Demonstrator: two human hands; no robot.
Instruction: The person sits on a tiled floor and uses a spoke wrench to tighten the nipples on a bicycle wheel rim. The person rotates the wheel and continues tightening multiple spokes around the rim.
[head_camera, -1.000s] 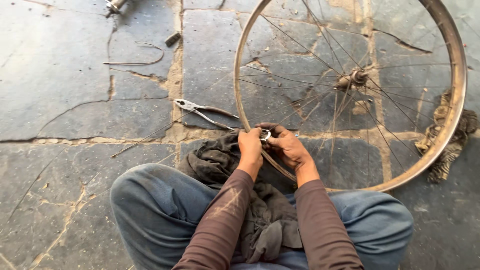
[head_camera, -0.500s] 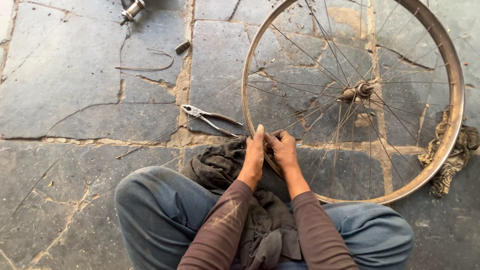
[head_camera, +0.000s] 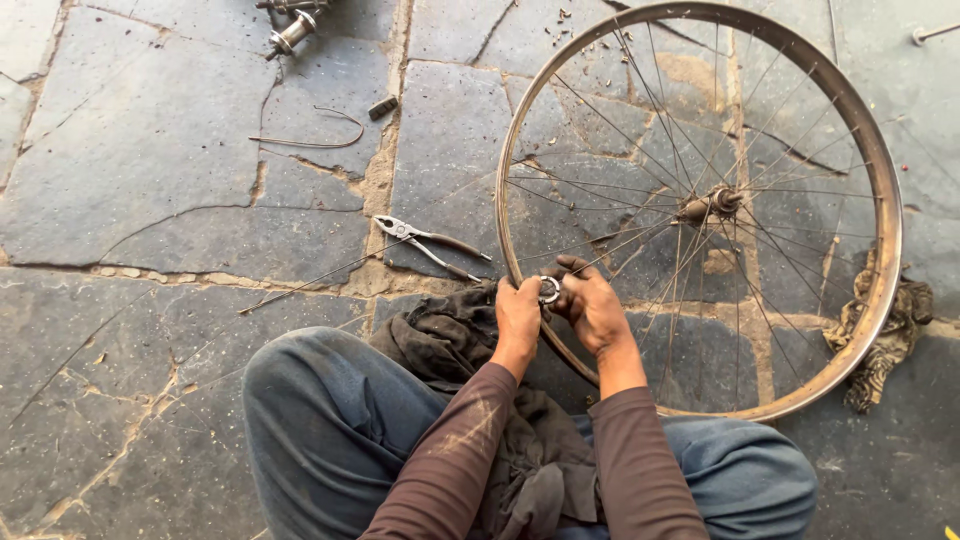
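A bare bicycle wheel lies flat on the stone floor, its metal rim (head_camera: 886, 215) rusty and its hub (head_camera: 708, 206) in the middle of thin spokes. My left hand (head_camera: 518, 315) and my right hand (head_camera: 592, 305) meet at the near-left part of the rim. Between their fingers sits a small round metal tool (head_camera: 550, 290), pressed at a spoke by the rim. Which hand carries its weight I cannot tell; both grip it. A dark rag (head_camera: 448, 335) lies over my lap under my wrists.
Pliers (head_camera: 430, 243) lie on the floor left of the wheel, a loose spoke (head_camera: 320, 280) beside them. A bent wire (head_camera: 315, 135), a small block (head_camera: 382, 107) and a metal hub part (head_camera: 290, 30) lie farther off. A crumpled patterned cloth (head_camera: 885, 335) rests by the rim's right side.
My hands have stayed at the same spot on the rim, the fingers shifting slightly around the round tool. The view has drifted a little, so the wheel sits lower and more rightward.
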